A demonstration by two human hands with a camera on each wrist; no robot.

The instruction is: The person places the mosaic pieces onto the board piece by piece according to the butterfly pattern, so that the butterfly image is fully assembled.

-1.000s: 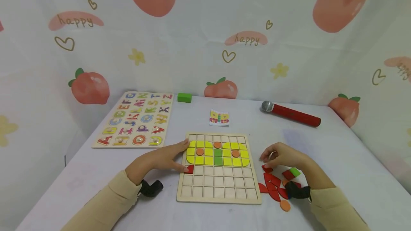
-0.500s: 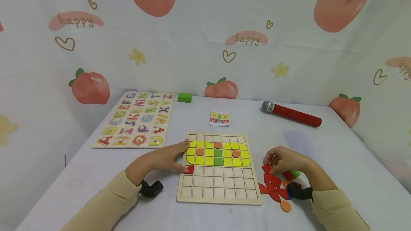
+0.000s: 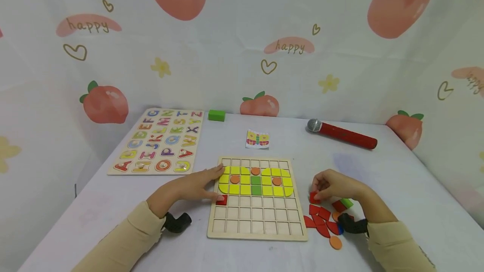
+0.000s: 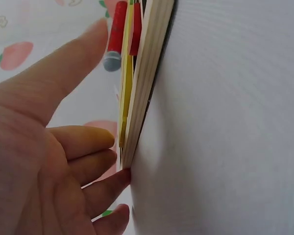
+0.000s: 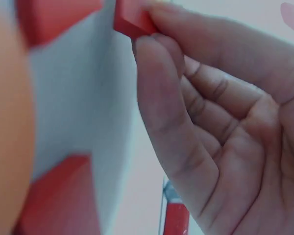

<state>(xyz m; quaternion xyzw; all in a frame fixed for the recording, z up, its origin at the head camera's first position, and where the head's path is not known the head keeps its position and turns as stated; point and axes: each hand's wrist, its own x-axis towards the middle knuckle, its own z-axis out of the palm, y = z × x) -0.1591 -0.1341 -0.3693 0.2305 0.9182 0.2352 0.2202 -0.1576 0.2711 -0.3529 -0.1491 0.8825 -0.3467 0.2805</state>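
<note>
My left hand rests along the left side of a wooden grid board, fingers extended. Its thumb touches a red piece in the leftmost cell below the yellow pieces. Two green squares and several orange discs also lie on the board. Right of the board, my right hand pinches a red tile between thumb and fingers. In the right wrist view that red tile shows at the fingertips, partly covered.
Loose red pieces lie below my right hand, with an orange disc nearby. Behind the board are a small pattern card, a red microphone and a green block. An alphabet board lies back left.
My right hand moved down to the loose pieces, then rose slightly with a red tile pinched in its fingers. My left hand has stayed on the board.
</note>
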